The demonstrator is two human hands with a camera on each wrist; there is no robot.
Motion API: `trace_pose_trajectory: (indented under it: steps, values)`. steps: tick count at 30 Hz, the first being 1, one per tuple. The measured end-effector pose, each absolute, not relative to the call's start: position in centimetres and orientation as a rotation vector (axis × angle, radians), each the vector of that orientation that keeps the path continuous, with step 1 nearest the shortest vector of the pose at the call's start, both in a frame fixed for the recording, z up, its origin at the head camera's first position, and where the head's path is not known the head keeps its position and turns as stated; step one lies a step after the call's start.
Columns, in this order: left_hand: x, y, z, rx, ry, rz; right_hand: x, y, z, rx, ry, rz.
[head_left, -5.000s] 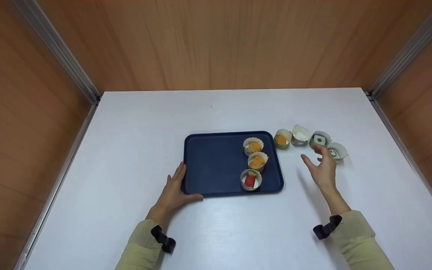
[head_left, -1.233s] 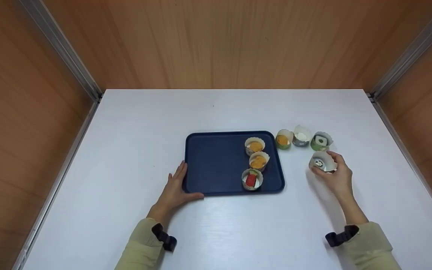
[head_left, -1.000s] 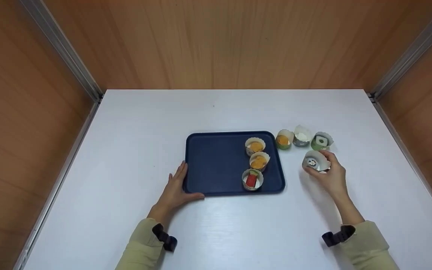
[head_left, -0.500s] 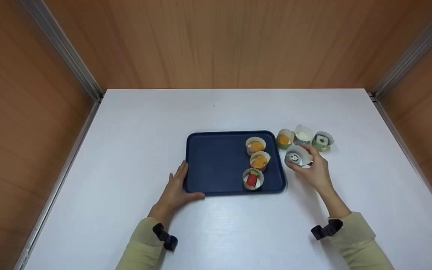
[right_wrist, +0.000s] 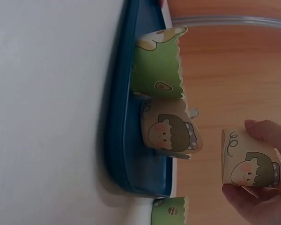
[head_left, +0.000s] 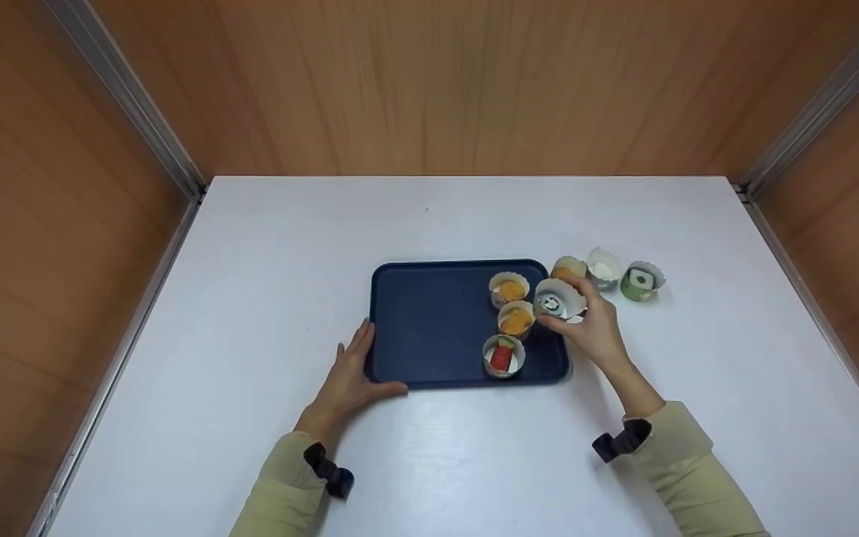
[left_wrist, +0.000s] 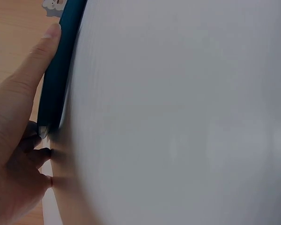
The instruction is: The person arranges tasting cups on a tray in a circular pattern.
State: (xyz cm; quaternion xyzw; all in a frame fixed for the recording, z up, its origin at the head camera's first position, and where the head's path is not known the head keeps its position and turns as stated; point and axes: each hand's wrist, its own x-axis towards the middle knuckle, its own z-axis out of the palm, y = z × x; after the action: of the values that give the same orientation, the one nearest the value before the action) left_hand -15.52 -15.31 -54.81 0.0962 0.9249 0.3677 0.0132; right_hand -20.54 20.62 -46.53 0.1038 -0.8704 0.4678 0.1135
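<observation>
My right hand [head_left: 597,335] pinches a paper baking cup [head_left: 560,298] between thumb and fingers, above the right side of a dark blue tray [head_left: 429,328]. A small black-and-white piece lies inside this cup; in the right wrist view a cartoon face decorates its outside. With straight fingers and thumb, my left hand [head_left: 344,384] rests against the tray's near left corner. On the tray's right side stand two cups with orange contents, a far cup [head_left: 509,289] and a middle cup [head_left: 515,321], plus a near cup [head_left: 502,356] holding a red piece.
Right of the tray, on the white table [head_left: 265,261], stand a cup with orange contents [head_left: 568,265] partly hidden by my right hand, a whitish cup [head_left: 604,268] and a green cup [head_left: 640,282]. Wooden panels [head_left: 429,89] enclose the table's back and sides.
My right hand took the baking cup from the right end of the row and carried it left, from beside the tray to over its right side. The left hand stays in place.
</observation>
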Motion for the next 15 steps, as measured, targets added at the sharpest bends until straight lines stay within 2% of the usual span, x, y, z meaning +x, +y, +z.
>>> trace_pose_trajectory:
  steps: [15]
  values:
    - [-15.3, -15.3, -55.0, 0.324, 2.884, 1.159, -23.1, 17.3, -46.0, 0.453, -2.518, 1.409]
